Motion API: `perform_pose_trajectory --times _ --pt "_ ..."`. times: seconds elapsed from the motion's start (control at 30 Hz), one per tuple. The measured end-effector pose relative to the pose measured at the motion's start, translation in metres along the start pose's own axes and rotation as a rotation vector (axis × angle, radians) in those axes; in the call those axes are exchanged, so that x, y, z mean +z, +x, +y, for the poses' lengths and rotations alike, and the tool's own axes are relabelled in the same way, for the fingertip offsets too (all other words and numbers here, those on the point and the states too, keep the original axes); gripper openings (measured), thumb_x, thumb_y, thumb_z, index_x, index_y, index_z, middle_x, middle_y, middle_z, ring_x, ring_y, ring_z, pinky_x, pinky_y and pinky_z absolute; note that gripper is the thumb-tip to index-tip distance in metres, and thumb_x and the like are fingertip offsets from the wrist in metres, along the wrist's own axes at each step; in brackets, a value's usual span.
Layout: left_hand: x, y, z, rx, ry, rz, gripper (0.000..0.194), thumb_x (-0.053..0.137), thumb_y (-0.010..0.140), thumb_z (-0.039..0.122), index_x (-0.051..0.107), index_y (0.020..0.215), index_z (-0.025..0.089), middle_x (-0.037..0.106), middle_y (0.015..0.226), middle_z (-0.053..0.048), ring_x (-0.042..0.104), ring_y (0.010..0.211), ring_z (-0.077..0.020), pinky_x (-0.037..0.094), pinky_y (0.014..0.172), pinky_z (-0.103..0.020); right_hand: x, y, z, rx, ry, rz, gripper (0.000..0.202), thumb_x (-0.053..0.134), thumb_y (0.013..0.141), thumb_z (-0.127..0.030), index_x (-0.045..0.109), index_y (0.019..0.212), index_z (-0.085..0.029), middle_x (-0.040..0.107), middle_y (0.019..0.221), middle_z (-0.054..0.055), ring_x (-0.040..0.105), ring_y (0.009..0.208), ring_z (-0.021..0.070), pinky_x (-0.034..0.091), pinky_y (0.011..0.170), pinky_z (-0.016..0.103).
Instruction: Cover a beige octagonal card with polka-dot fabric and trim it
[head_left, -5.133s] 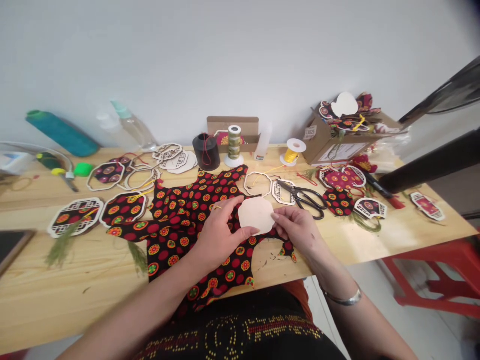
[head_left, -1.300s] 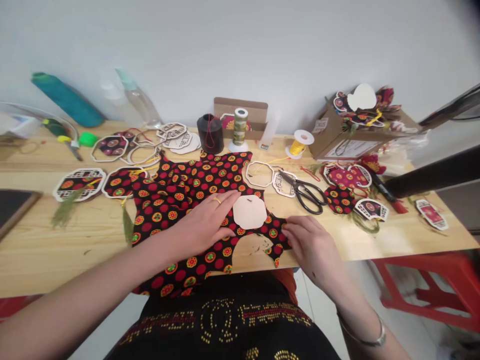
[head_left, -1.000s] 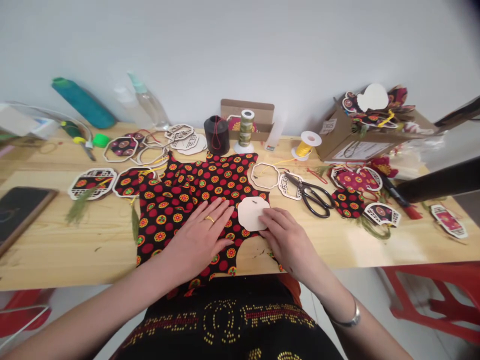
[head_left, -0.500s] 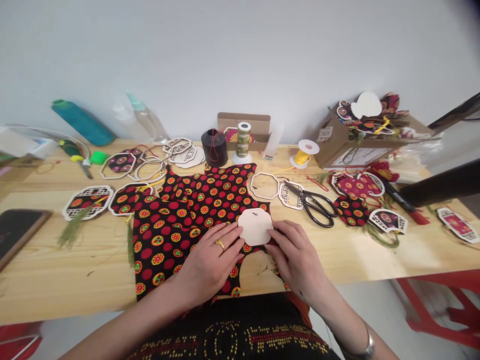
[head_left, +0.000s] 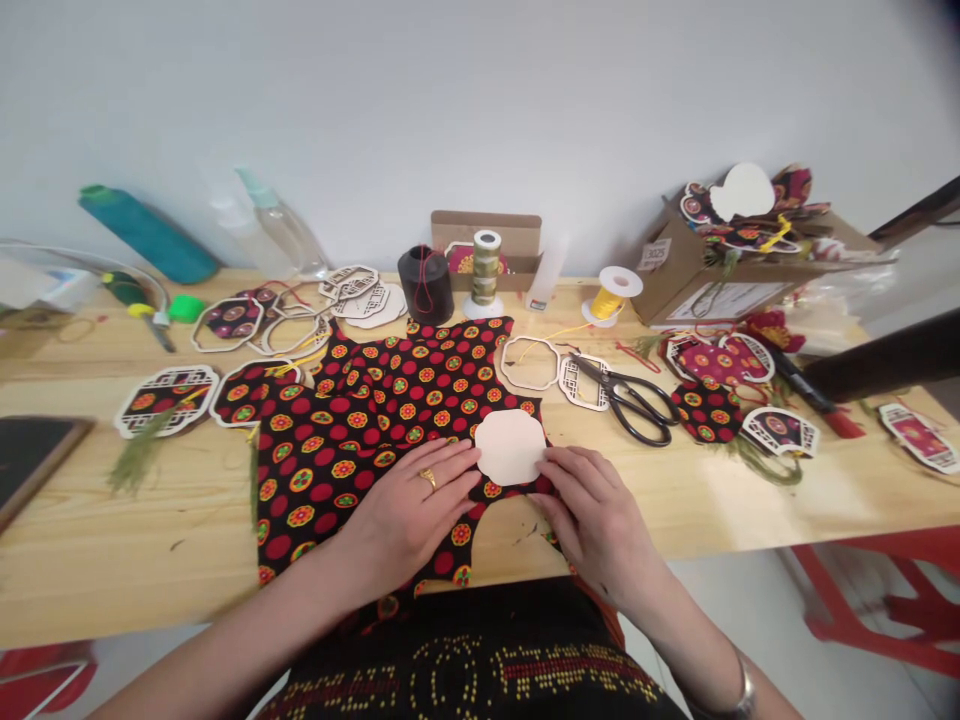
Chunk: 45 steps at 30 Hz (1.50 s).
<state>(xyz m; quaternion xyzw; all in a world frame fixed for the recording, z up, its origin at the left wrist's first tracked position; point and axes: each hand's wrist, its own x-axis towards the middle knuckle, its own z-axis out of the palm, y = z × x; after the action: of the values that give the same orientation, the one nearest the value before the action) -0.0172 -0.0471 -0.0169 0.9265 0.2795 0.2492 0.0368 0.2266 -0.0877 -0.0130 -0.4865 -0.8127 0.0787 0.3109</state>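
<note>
A pale, scallop-edged flat template (head_left: 511,447) lies on black cloth (head_left: 390,400) printed with red dots and flower motifs. My left hand (head_left: 418,510) rests flat on the cloth, its fingers stretched out and the fingertips against the template's left edge. At the template's right edge are the fingertips of my right hand (head_left: 596,515), which is gently bent. Its thumb is apart from the fingers, near the cloth's lower edge. Black-handled scissors (head_left: 637,400) lie to the right, their blades over a white lattice frame (head_left: 583,383).
Along the wall stand a black thread cone (head_left: 426,285), a green thread spool (head_left: 486,270), a yellow thread spool (head_left: 611,297) and a cardboard box (head_left: 697,275) full of ornaments. Several cloth ornaments (head_left: 169,400) lie at both sides. A phone (head_left: 37,460) is at far left.
The dark mark near the top of the template no longer shows; its face is plain now. Both hands remain at its edges. The whole view has shifted slightly.
</note>
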Motion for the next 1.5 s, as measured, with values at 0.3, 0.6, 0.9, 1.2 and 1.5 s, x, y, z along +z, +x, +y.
perform_pose_trajectory --times 0.3,0.6,0.9,1.2,1.5 --pt "-0.006 0.011 0.013 -0.034 -0.034 0.037 0.032 0.054 0.089 0.008 0.059 0.121 0.004 0.064 0.127 -0.019 0.053 0.128 -0.0262 0.048 0.107 -0.046 -0.018 -0.012 0.017 0.204 -0.133 0.159 0.014 0.057 0.09 -0.013 0.066 0.1 -0.014 0.066 0.097 0.012 0.059 0.089 0.0232 0.055 0.077 0.042" --pt "0.009 0.01 0.012 -0.152 -0.049 0.07 0.032 0.056 0.09 0.013 0.058 0.121 0.005 0.063 0.127 -0.021 0.057 0.124 -0.0281 0.053 0.101 -0.049 -0.01 -0.001 0.009 0.205 -0.063 0.067 0.023 0.051 0.093 -0.012 0.068 0.107 -0.017 0.068 0.1 0.011 0.057 0.091 0.0237 0.053 0.081 0.043" --pt "0.012 0.006 0.011 -0.146 -0.103 0.058 0.034 0.059 0.089 0.012 0.057 0.123 0.007 0.064 0.127 -0.018 0.054 0.127 -0.0268 0.05 0.104 -0.049 -0.012 0.003 0.012 0.036 0.012 -0.099 0.045 0.046 0.086 0.0 0.063 0.122 -0.02 0.061 0.133 0.008 0.047 0.111 0.0276 0.047 0.093 0.05" --pt "0.013 0.004 0.012 -0.203 -0.087 0.04 0.046 0.058 0.089 0.016 0.048 0.134 0.01 0.057 0.136 -0.019 0.05 0.131 -0.0285 0.048 0.105 -0.052 -0.004 -0.001 0.02 0.022 -0.033 -0.233 0.058 0.046 0.079 0.002 0.06 0.127 -0.027 0.055 0.141 0.003 0.041 0.12 0.033 0.042 0.094 0.057" --pt "0.012 0.007 0.013 -0.205 -0.03 0.026 0.052 0.055 0.091 0.018 0.041 0.14 0.011 0.057 0.137 -0.019 0.05 0.131 -0.0286 0.048 0.104 -0.051 -0.012 0.005 0.014 0.099 0.014 -0.074 0.033 0.054 0.091 -0.014 0.063 0.123 -0.019 0.064 0.124 0.011 0.049 0.112 0.0288 0.045 0.096 0.051"
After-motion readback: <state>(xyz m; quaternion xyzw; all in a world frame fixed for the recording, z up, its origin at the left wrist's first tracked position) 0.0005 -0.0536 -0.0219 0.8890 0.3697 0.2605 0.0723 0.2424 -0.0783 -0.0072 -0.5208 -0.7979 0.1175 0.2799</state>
